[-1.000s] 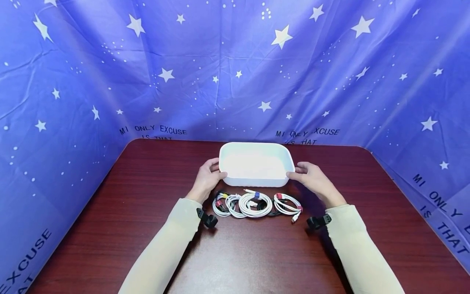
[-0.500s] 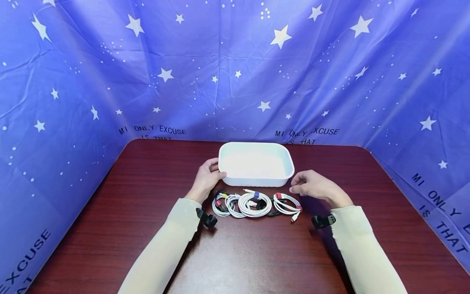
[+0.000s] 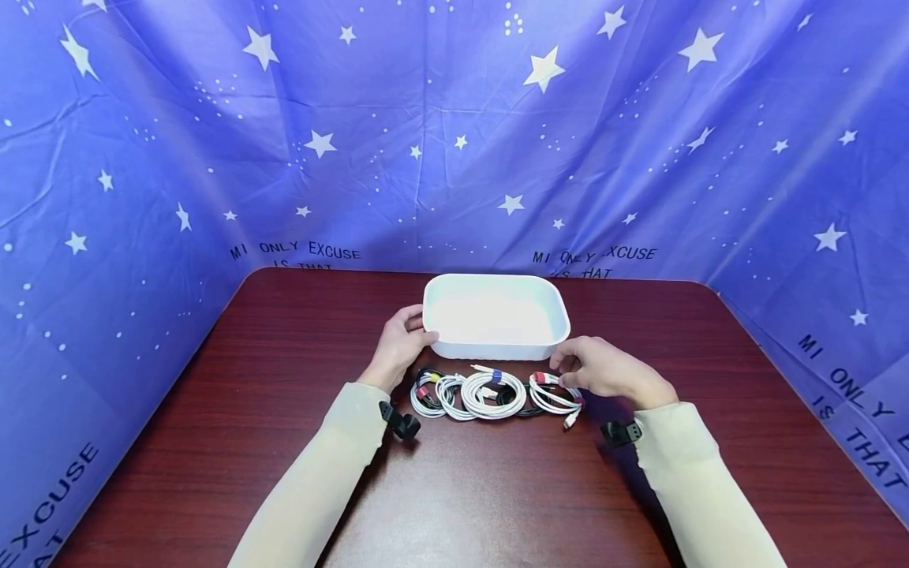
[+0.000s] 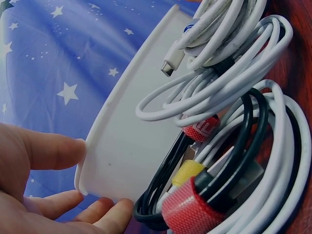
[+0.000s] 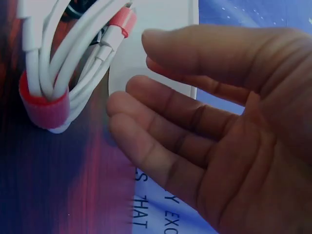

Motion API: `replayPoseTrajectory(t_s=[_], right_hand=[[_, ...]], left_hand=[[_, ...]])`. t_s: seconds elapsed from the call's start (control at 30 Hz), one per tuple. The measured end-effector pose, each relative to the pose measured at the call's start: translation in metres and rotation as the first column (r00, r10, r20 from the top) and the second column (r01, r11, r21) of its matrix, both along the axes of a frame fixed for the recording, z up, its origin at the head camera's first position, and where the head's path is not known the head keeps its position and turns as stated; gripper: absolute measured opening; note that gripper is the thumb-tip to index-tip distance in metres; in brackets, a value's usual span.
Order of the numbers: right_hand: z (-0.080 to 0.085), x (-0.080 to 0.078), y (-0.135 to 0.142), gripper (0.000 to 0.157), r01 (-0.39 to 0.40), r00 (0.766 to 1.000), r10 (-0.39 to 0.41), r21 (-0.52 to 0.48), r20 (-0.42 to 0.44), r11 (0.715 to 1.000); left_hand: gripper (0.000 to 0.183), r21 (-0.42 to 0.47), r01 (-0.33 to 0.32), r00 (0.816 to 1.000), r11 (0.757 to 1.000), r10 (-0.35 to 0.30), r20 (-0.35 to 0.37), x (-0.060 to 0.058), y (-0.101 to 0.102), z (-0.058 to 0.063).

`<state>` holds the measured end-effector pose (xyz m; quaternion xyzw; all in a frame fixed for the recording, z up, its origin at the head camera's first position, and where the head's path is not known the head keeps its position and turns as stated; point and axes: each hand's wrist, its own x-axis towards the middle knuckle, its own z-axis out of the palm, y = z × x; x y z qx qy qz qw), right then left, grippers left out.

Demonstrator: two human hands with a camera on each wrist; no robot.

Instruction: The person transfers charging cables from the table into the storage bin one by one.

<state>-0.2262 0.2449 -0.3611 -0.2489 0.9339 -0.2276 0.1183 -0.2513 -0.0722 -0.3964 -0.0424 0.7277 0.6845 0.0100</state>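
A white plastic box [image 3: 490, 350] with rounded corners stands toward the back of the table. My left hand [image 3: 399, 351] holds its left end, thumb at the front corner and fingers along the side. Before the box lies a row of coiled cables. The rightmost is a white cable [image 3: 557, 409] with red straps. Just above this coil, my right hand [image 5: 219, 122] hovers with loosely bent fingers, and a gap shows between thumb and fingers. A white coil [image 3: 493, 412] with a blue strap lies mid-row. At the left, white and black cables [image 4: 161, 183] carry red and yellow straps.
The dark red wooden table [image 3: 454, 497] extends toward me in front of the cables. Behind and beside it hangs a blue curtain [image 3: 440, 189] with white stars and lettering. Black wrist cameras [image 3: 401, 422] are strapped at both cuffs.
My right hand has let go of the box's right end and moved toward me, then left, over the rightmost coil. The left hand, box and cables look unmoved.
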Motion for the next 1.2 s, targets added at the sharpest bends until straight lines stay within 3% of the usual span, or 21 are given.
replayPoseTrajectory(t_s=[0.33,0.7,1.2], right_hand=[[-0.006,0.001,-0.003,0.019,-0.020,1.000,0.020,0.007,0.000,1.000],[-0.017,-0.001,-0.005,0.020,-0.047,0.994,0.055,0.085,-0.091,0.995],[-0.029,-0.005,-0.003,0.023,-0.080,0.990,0.088,0.084,-0.106,0.993]], left_hand=[[0.058,-0.001,-0.001,1.000,1.000,0.001,-0.007,0.000,0.000,0.000],[0.056,-0.005,-0.004,1.000,1.000,0.004,-0.001,-0.001,0.001,-0.001],[0.056,-0.001,-0.002,1.000,1.000,0.002,0.015,-0.001,0.000,-0.001]])
